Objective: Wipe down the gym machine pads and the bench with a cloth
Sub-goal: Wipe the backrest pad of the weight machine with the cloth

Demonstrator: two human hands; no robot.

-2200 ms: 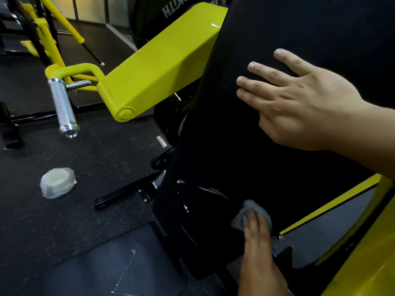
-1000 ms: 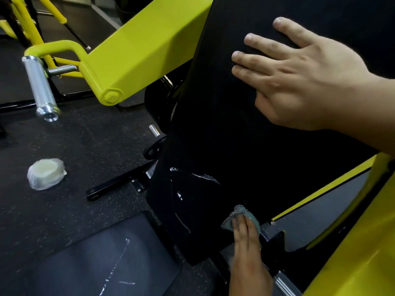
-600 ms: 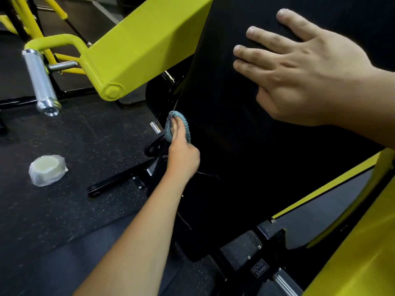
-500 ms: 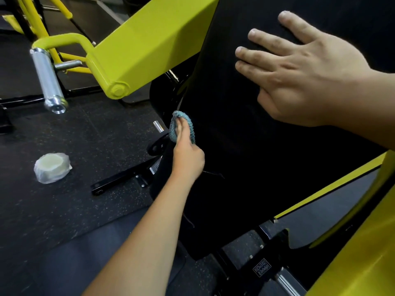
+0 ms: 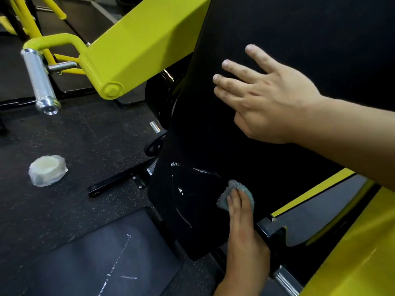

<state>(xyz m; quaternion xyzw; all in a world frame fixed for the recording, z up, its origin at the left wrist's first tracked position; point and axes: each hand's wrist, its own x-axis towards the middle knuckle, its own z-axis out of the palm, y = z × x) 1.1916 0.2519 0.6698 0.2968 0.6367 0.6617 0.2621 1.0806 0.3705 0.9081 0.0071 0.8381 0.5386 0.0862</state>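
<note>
Left hand [image 5: 241, 212], cloth [image 5: 237, 194] pressed flat under fingers, back down from black pad [image 5: 277, 28] side edge to its lower end; right hand [image 5: 269, 101] open, empty, braced above; upstroke done, streaks remain.

Wrapped roll [image 5: 47, 170] on rubber floor [image 5: 89, 135]

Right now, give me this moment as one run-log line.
stage: wiping pad | left hand: pressing cloth on lower black pad | right hand: flat on pad, bracing | smears beside cloth | bench: not seen
</note>
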